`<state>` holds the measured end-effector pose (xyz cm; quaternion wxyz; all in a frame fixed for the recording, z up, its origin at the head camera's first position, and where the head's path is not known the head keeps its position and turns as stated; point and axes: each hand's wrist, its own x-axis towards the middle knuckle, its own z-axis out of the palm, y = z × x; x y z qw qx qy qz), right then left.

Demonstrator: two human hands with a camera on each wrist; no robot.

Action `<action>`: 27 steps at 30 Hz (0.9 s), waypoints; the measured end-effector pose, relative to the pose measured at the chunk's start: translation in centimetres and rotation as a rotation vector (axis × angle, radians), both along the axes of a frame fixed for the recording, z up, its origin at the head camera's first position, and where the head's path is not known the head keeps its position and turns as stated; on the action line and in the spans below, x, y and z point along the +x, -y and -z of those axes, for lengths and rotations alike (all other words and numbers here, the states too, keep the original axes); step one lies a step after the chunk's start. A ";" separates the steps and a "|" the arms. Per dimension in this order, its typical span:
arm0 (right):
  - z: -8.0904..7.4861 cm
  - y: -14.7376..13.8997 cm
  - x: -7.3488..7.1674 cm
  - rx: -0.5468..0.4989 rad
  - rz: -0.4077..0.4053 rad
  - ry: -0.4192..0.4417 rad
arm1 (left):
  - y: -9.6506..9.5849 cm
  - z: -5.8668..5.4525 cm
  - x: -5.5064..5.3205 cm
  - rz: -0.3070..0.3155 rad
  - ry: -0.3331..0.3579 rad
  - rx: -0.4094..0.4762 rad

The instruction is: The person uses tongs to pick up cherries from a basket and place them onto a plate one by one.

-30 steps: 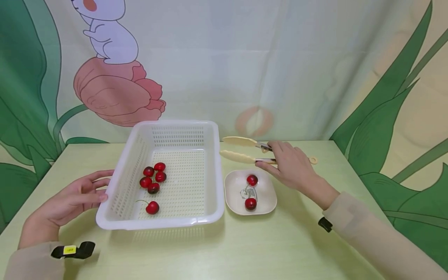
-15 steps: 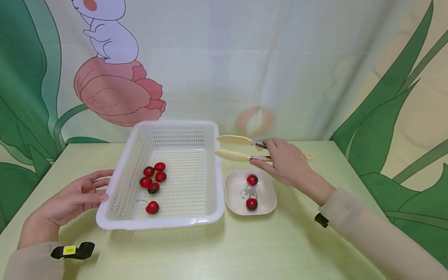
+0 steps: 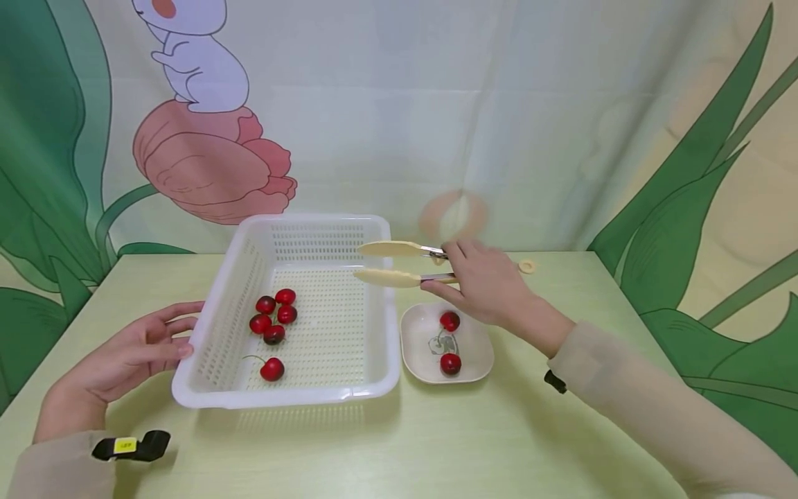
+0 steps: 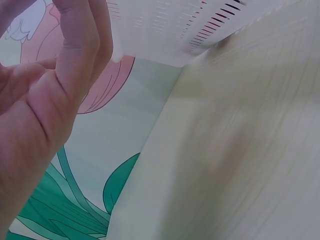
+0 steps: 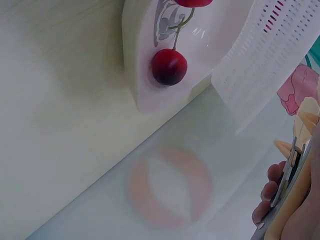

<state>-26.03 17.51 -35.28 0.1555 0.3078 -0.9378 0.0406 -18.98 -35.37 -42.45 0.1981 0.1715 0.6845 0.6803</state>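
My right hand grips a pair of tongs with cream-coloured tips. Their arms are spread, with nothing between them, above the right rim of a white plastic basket. Several red cherries lie in the basket's left half, most in a cluster. At the left rim my left hand holds the basket, thumb at the edge and fingertips partly hidden. Beneath the right hand a small pale dish bears two cherries; in the right wrist view their stems meet near a dark printed figure.
The pale table runs back to a printed cloth with leaves, a rabbit and a pink flower. The dish stands close beside the basket's right wall. Black wrist straps sit on both sleeves.
My right hand has moved left with the tongs, bringing their tips over the basket's right rim. Left hand and basket have stayed put. The nearer cherry in the dish has shifted slightly right.
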 end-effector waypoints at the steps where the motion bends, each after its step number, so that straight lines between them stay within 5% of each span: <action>1: 0.0 0.2 0.0 0.014 -0.005 -0.008 | 0.0 0.0 0.0 -0.001 0.002 -0.002; 27: -0.9 5.6 -0.7 0.201 -0.073 -0.064 | 0.1 0.0 -0.2 -0.007 -0.015 -0.038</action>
